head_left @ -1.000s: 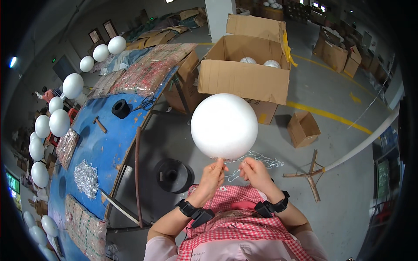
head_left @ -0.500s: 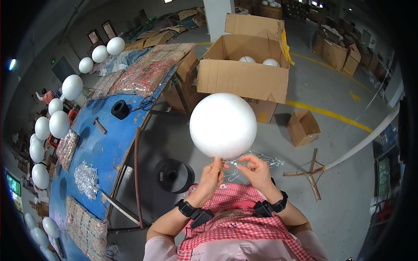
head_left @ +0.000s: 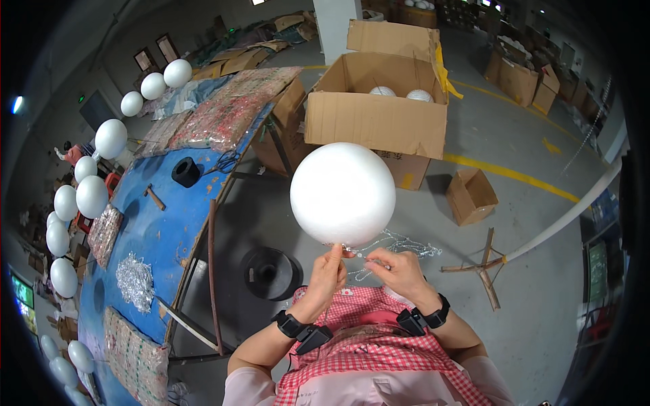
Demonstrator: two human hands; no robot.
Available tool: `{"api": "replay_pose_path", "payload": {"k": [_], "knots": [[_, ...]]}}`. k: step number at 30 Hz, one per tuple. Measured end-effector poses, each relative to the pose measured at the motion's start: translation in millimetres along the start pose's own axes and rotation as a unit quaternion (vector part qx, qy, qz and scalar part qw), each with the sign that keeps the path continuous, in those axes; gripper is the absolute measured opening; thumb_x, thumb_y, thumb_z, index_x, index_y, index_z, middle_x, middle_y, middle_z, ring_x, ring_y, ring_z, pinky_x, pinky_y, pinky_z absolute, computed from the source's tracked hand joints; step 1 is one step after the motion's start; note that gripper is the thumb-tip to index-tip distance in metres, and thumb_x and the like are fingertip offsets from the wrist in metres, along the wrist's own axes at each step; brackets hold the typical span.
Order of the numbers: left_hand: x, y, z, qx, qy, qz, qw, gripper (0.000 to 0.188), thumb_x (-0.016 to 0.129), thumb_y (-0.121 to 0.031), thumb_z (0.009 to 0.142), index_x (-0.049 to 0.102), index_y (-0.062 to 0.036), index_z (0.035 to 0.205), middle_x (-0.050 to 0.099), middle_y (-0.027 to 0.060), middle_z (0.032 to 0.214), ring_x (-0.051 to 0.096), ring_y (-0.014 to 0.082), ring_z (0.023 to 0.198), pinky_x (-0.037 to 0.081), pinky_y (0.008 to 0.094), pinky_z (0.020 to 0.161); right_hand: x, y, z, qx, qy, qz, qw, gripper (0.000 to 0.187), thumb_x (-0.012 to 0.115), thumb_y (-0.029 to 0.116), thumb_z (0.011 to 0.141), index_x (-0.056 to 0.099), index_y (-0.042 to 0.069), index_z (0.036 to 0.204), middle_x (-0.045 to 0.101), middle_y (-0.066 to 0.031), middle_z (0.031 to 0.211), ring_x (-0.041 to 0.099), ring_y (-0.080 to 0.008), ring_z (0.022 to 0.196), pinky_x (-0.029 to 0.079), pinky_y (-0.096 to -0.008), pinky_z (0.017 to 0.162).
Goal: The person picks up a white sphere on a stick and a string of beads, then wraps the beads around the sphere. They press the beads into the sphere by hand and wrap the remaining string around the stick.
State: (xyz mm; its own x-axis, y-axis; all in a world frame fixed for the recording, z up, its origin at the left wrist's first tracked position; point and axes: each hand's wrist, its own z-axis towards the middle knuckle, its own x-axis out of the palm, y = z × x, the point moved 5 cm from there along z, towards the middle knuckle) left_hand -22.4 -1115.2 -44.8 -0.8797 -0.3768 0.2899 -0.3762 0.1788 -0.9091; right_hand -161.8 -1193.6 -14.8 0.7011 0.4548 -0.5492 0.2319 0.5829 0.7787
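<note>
One large white foam ball (head_left: pixel 342 194) being held up in the air above the lap, over the grey floor (head_left: pixel 528 271) and in front of the big open cardboard box (head_left: pixel 376 108). Left hand (head_left: pixel 328 274) pinching at the underside of the ball, fingertips closed and touching its bottom. Right hand (head_left: pixel 398 268) gripping a thin silvery bead string (head_left: pixel 396 245) just beside, fingers bent around it. Lying further left, the blue table (head_left: pixel 145 230) carrying a black tape roll (head_left: pixel 185 172) and a silver pile (head_left: pixel 135 282). Hanging along the table's far edge, more white balls (head_left: pixel 92 196). Standing below the ball, a black spool (head_left: pixel 272 273) on the floor.
</note>
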Motion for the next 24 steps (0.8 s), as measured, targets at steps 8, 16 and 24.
{"api": "replay_pose_path", "payload": {"k": [8, 16, 24], "knots": [[1.5, 0.6, 0.1, 0.002, 0.006, -0.001, 1.000, 0.056, 0.039, -0.051, 0.096, 0.056, 0.0023, 0.099, 0.033, -0.0050, 0.049, 0.026, 0.0044, 0.040, 0.020, 0.0220, 0.039, 8.4, -17.0, 1.6, 0.078, -0.026, 0.049, 0.995, 0.020, 0.062, 0.026, 0.086, 0.063, 0.006, 0.083, 0.054, -0.0110, 0.053, 0.056, -0.0235, 0.046, 0.040, -0.0335, 0.046], [3.1, -0.4, -0.2, -0.005, 0.006, 0.006, 1.000, 0.052, 0.038, -0.049, 0.097, 0.056, 0.0004, 0.097, 0.034, -0.0047, 0.050, 0.027, 0.0047, 0.040, 0.021, 0.0220, 0.038, 23.0, -32.2, -0.9, 0.130, -0.001, 0.207, 0.970, 0.024, 0.059, 0.023, 0.088, 0.061, 0.000, 0.084, 0.058, -0.0128, 0.059, 0.058, -0.0182, 0.050, 0.043, -0.0327, 0.049], [2.9, -3.3, 0.1, 0.011, 0.011, 0.013, 1.000, 0.045, 0.041, -0.045, 0.097, 0.054, -0.0024, 0.089, 0.034, -0.0052, 0.050, 0.027, 0.0042, 0.040, 0.020, 0.0219, 0.038, 33.0, -29.6, -2.3, 0.167, 0.175, 0.172, 0.955, 0.023, 0.050, 0.019, 0.094, 0.060, -0.001, 0.094, 0.065, -0.0071, 0.076, 0.061, -0.0118, 0.070, 0.049, -0.0264, 0.064]]}}
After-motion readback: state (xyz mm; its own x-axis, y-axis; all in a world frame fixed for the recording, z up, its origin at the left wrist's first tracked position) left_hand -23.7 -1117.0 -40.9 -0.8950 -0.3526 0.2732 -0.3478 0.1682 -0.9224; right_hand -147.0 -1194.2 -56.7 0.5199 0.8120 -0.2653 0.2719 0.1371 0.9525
